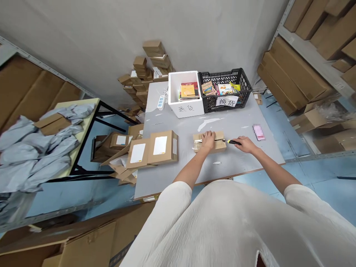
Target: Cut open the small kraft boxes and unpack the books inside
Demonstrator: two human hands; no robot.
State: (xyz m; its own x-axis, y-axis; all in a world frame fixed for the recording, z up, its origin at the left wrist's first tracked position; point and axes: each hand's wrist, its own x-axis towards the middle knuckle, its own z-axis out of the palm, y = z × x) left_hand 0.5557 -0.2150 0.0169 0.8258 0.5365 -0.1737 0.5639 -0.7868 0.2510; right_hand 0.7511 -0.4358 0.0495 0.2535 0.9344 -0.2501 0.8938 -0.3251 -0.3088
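On the grey table [183, 128], a small brown cardboard box [219, 147] with shiny tape at its left end lies in front of me. My left hand [208, 140] rests on top of it, fingers laid across toward the far edge. From the right, my right hand [244, 144] grips a utility knife [234, 142] with a black handle and a yellow part near the blade. The knife's tip meets the right end of the box, at the dark seam along its top.
Behind the box stand a white foam bin [185, 110] and a black crate [246, 91], both with books. Two labelled boxes [172, 155] sit left, a pink pixelated item [258, 132] right. A power strip [161, 102] lies at the back. Grey parcels [33, 155] cover a side table.
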